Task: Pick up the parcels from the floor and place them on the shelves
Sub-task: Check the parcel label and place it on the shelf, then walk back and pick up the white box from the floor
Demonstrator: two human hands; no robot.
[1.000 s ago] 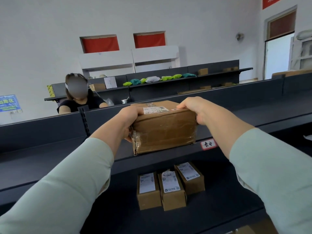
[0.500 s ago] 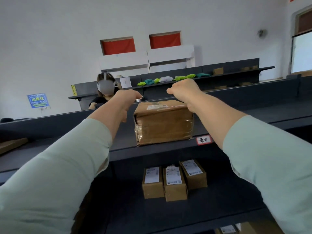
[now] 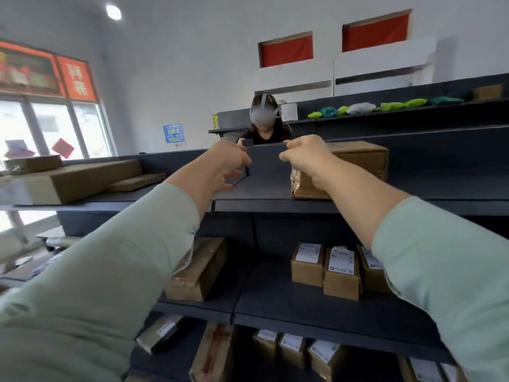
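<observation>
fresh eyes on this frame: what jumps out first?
Two outstretched arms in pale green sleeves fill the foreground, the left hand and right hand both empty in front of the dark top shelf. Right of them on that shelf sits a plastic-wrapped brown parcel. Behind the shelf, a person wearing a headset faces the camera.
</observation>
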